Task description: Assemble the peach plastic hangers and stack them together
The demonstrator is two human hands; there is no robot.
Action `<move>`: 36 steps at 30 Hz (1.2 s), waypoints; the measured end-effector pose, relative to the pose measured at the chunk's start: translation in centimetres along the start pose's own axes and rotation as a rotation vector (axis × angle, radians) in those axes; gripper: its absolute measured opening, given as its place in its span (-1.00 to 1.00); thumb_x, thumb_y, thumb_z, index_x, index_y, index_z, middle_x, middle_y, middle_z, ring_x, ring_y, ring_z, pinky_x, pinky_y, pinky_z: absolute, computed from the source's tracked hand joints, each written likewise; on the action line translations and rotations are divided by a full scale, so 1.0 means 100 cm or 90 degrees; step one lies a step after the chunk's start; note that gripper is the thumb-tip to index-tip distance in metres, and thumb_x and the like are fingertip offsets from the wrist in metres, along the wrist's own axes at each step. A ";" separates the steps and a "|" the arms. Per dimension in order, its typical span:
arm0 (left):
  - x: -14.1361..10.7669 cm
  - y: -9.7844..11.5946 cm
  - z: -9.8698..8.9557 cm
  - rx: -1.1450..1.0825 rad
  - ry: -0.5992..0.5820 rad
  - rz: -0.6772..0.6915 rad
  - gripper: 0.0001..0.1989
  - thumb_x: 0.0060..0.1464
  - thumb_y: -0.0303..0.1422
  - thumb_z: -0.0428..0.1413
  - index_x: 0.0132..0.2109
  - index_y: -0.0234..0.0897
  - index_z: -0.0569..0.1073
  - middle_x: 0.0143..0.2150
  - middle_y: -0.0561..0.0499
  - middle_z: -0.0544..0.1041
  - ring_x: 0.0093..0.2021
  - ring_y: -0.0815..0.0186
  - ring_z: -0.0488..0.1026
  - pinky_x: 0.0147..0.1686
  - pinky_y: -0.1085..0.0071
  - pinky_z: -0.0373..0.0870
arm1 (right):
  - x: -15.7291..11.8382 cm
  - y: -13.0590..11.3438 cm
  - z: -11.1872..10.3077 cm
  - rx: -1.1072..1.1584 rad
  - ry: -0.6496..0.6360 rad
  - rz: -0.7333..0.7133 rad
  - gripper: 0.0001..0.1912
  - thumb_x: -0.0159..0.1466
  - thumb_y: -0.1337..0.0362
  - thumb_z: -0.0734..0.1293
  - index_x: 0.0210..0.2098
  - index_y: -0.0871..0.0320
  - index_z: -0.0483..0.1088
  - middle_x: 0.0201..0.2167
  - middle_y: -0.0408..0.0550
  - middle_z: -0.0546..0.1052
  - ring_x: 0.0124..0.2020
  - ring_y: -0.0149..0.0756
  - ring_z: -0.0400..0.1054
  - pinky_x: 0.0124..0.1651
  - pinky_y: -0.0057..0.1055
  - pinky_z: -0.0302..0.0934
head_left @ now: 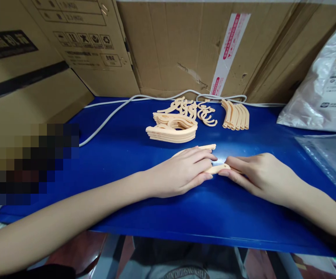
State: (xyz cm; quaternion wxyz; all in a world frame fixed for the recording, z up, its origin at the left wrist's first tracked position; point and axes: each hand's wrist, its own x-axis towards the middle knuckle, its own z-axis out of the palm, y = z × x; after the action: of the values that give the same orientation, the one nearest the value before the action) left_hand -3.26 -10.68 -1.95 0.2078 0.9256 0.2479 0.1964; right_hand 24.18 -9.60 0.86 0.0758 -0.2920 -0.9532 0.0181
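Note:
My left hand (182,170) is closed on a cream plastic hanger piece (217,169) near the middle of the blue table; the piece's far arm pokes out beyond my fingers. Just to the right, my right hand (257,172) pinches at the end of the same piece, its fingers pressed together over a slim part mostly hidden by them. Behind my hands lies a stack of cream hanger bodies (172,133). Loose cream hooks (207,116) are heaped behind and beside the stack. A row of curved cream arms (236,115) lies to their right.
The blue table (121,155) has its front edge below my forearms. A white cable (109,120) runs along the back before cardboard boxes (170,50). At the right are a white plastic package (316,85) and a clear plastic bag (330,155). A blurred-out patch covers the left side.

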 end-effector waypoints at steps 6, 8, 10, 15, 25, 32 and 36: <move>-0.001 0.000 -0.003 -0.037 -0.014 0.031 -0.70 0.59 -0.29 -0.05 0.02 -0.30 0.56 0.36 -0.26 0.56 0.61 0.00 0.25 0.59 0.02 0.22 | 0.001 -0.004 -0.002 0.038 0.034 -0.067 -0.50 0.63 0.05 0.18 -0.40 0.10 0.40 -0.58 -0.20 0.40 -0.58 -0.41 0.22 -0.43 -0.35 -0.07; -0.001 0.001 -0.005 -0.066 -0.035 0.009 -0.71 0.59 -0.29 -0.05 0.00 -0.25 0.55 0.34 -0.20 0.59 0.61 0.04 0.25 0.63 -0.05 0.09 | 0.002 -0.009 -0.003 0.089 0.021 -0.090 -0.52 0.60 0.06 0.24 -0.43 0.10 0.41 -0.56 -0.21 0.41 -0.55 -0.41 0.22 -0.39 -0.34 -0.05; -0.002 0.000 -0.005 -0.086 -0.045 -0.031 -0.76 0.57 -0.31 -0.02 -0.03 -0.21 0.53 0.36 -0.14 0.60 0.61 0.05 0.26 0.64 -0.18 -0.02 | 0.004 -0.013 -0.004 0.145 -0.005 -0.108 -0.54 0.57 0.08 0.29 -0.45 0.10 0.40 -0.53 -0.20 0.44 -0.50 -0.40 0.23 -0.33 -0.32 -0.02; -0.003 -0.007 -0.002 -0.101 0.005 -0.016 -0.83 0.45 -0.42 0.07 0.02 -0.23 0.57 0.37 -0.21 0.59 0.57 0.04 0.33 0.58 -0.10 0.19 | 0.007 -0.019 -0.004 0.216 -0.024 -0.130 -0.42 0.47 -0.14 0.40 -0.51 0.11 0.33 -0.48 -0.18 0.43 -0.37 -0.34 0.23 -0.18 -0.28 0.03; -0.003 -0.006 0.002 -0.122 0.090 -0.032 -0.85 0.46 -0.42 0.09 0.04 -0.24 0.56 0.16 -0.12 0.66 0.23 0.18 0.61 0.24 0.30 0.52 | 0.007 -0.011 0.000 0.065 0.039 -0.124 -0.70 0.55 0.09 0.33 -0.25 0.12 0.53 -0.13 0.11 0.59 -0.12 -0.12 0.43 -0.03 -0.19 0.31; -0.003 -0.003 0.004 -0.083 0.138 -0.038 -0.83 0.47 -0.43 0.09 0.08 -0.29 0.55 0.17 -0.15 0.63 0.20 0.20 0.60 0.18 0.36 0.52 | 0.000 0.001 -0.005 -0.055 0.060 -0.007 -0.40 0.50 -0.28 0.25 0.00 0.14 0.53 -0.05 0.19 0.61 -0.19 -0.03 0.49 -0.14 -0.14 0.33; -0.003 -0.003 0.008 -0.070 0.147 -0.059 -0.83 0.47 -0.42 0.09 0.09 -0.31 0.54 0.16 -0.17 0.63 0.23 0.17 0.57 0.25 0.28 0.51 | 0.000 -0.006 -0.009 0.021 0.025 -0.063 -0.57 0.54 -0.11 0.31 -0.15 0.15 0.50 -0.28 0.01 0.58 -0.35 -0.19 0.42 -0.25 -0.25 0.24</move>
State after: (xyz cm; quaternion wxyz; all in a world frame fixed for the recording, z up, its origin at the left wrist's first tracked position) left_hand -3.21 -10.83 -2.81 0.2372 0.8716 0.3014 0.3053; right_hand 23.99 -10.09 1.81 0.1004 -0.2439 -0.9643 0.0241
